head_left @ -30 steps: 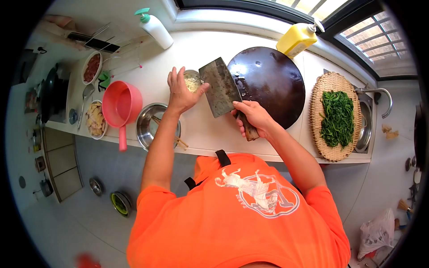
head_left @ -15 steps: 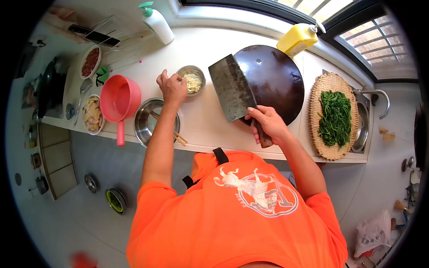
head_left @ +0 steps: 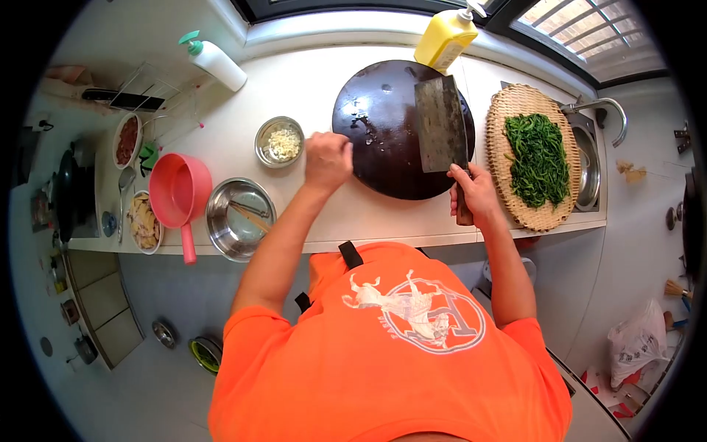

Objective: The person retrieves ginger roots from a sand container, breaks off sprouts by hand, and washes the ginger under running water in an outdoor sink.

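My right hand (head_left: 476, 195) grips the wooden handle of a cleaver (head_left: 440, 121), its broad dark blade over the right part of the round dark chopping board (head_left: 387, 158). My left hand (head_left: 329, 160) is closed beside the board's left edge; whatever its fingers hold, if anything, is hidden. Small wet bits (head_left: 361, 121) dot the left part of the board. Just left of that hand stands a small metal bowl (head_left: 262, 141) with chopped pale garlic-like pieces (head_left: 283, 144) in it.
A woven tray (head_left: 498, 158) of cut greens (head_left: 541, 162) sits at the right by the sink (head_left: 589, 177). On the left are a steel bowl (head_left: 217, 232) with chopsticks, a red ladle (head_left: 177, 191) and food dishes. Yellow (head_left: 445, 37) and white (head_left: 217, 65) pump bottles stand behind.
My left hand has left the small bowl and moved right to the board's edge. The cleaver has shifted from the board's left side to its right part. The view has turned somewhat.
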Demonstrator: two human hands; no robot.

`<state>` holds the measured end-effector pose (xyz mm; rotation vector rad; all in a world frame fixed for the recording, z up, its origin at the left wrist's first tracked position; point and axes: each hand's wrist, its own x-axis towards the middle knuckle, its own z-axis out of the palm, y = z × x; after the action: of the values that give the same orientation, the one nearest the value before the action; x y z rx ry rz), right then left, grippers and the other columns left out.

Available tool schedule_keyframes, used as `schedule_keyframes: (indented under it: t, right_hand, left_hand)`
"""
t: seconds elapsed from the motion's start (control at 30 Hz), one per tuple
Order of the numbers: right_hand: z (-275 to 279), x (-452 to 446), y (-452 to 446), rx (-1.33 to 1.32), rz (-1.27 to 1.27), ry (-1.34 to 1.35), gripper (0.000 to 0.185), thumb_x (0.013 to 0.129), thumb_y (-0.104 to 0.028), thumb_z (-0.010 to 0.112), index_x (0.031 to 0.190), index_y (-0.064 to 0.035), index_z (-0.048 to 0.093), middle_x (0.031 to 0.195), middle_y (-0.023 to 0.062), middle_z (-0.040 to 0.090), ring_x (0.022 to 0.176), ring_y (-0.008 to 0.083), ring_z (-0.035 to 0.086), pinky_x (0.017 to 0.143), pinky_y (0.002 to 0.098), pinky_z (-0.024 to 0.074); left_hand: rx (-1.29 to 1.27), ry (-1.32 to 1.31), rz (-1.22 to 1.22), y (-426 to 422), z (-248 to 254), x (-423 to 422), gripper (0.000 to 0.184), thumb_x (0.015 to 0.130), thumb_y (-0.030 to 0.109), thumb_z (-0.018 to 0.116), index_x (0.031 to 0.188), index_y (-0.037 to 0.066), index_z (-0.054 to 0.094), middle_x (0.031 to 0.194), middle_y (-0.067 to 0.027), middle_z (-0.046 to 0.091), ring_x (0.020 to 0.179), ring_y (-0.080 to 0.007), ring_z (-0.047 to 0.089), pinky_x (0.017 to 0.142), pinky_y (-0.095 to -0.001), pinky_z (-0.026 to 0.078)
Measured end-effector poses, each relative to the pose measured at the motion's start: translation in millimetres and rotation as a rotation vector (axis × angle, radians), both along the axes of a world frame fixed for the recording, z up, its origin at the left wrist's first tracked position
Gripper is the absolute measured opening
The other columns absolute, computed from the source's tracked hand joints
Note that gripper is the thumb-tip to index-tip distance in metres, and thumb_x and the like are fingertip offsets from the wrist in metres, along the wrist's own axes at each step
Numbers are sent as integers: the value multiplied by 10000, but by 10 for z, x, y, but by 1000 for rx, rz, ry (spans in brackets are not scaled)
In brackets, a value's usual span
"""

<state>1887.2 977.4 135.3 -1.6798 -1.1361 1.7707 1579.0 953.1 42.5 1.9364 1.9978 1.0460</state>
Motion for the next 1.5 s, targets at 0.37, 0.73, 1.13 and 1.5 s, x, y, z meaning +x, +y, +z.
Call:
schedule_keyframes:
  t: [0.37, 0.73, 1.13, 1.5]
  right_hand:
    - [-171, 254, -314, -70, -80, 65, 304, 961, -334, 656, 930, -42, 576, 576, 43, 540, 433, 154, 535, 407, 318, 476]
    - [-102, 308, -335, -17, -67, 48, 304, 968, -329, 651, 938, -34, 582, 575, 41, 538, 430, 150, 534, 408, 310, 471]
    - [-78, -81, -173, 234, 64, -116, 327, 974, -306, 654, 819, -39, 544, 514, 25, 503, 426, 124, 510, 387, 305, 439]
    - [-451, -124, -78, 710, 171, -507, 290, 884, -268, 690, 980, 5, 671, 620, 134, 629, 583, 271, 647, 586, 417, 520]
  left_hand:
    - [-132, 228, -269, 423, -224, 366, 90, 809, -7, 551, 847, 11, 630, 902, -177, 661, 938, -343, 616, 863, -426, 497]
    - [-133, -24, -50, 438, -24, 127, 111, 803, 32, 573, 902, -13, 597, 874, -256, 650, 884, -435, 630, 832, -501, 506]
    - [-279, 133, 275, -96, -116, -1268, 217, 744, 34, 636, 943, 9, 719, 951, -200, 720, 825, -358, 709, 792, -424, 562]
    - [-123, -150, -124, -194, -15, 50, 99, 775, 28, 696, 869, -6, 703, 881, -181, 681, 834, -334, 669, 791, -408, 545]
